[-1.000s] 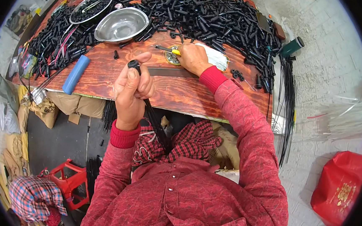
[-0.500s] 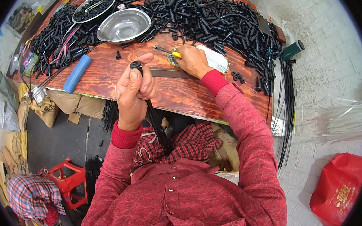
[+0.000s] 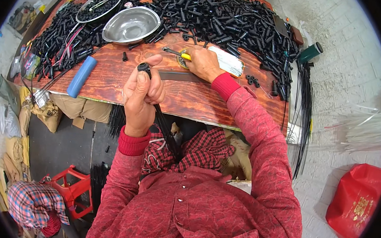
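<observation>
Wooden table (image 3: 113,85), heaped with short black tubes (image 3: 232,20). Left hand (image 3: 141,95) clenched around a bundle of black strands (image 3: 165,128), capped with a tube above the near edge. Right hand (image 3: 203,62) resting on a yellow-handled tool (image 3: 177,53). Best to keep the bundle tight and upright.

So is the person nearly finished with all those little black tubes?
Hard to say. The left hand grips a bundle of black strands with a small black tube on its top end. The right hand rests on the table by a yellow-handled tool. A big heap of loose black tubes still covers the wooden table, so plenty seems left.
</observation>
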The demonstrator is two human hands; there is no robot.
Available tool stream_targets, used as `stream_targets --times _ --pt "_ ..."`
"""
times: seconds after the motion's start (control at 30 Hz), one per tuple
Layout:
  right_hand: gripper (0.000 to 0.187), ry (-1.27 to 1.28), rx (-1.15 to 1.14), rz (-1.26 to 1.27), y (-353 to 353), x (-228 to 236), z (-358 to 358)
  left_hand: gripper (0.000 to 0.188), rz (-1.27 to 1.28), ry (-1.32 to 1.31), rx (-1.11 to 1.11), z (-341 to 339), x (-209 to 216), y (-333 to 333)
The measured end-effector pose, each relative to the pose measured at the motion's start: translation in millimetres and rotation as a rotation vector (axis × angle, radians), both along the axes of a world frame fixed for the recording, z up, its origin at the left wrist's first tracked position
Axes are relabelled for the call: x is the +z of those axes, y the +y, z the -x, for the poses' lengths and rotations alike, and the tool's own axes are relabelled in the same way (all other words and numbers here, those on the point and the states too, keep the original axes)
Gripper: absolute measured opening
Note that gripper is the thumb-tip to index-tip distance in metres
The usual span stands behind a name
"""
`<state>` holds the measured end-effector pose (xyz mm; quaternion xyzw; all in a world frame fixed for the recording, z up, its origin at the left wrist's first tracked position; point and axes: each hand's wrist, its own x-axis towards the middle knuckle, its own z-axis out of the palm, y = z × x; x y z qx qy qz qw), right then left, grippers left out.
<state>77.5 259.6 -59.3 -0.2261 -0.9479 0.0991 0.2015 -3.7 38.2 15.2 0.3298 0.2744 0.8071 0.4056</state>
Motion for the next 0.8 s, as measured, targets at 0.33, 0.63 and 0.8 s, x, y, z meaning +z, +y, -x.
stream_targets --times 0.33,0.63,0.8 --pt "0.027 -0.034 -0.07 0.094 -4 11 -1 0.045 -0.007 0.003 0.004 2 0 -2" --pt "0.027 -0.016 -0.144 0.104 8 4 -1 0.047 -0.01 0.003 0.014 1 -2 0" --pt "0.027 0.064 -0.186 0.277 17 0 -7 0.047 0.006 0.008 0.014 0 -1 2"
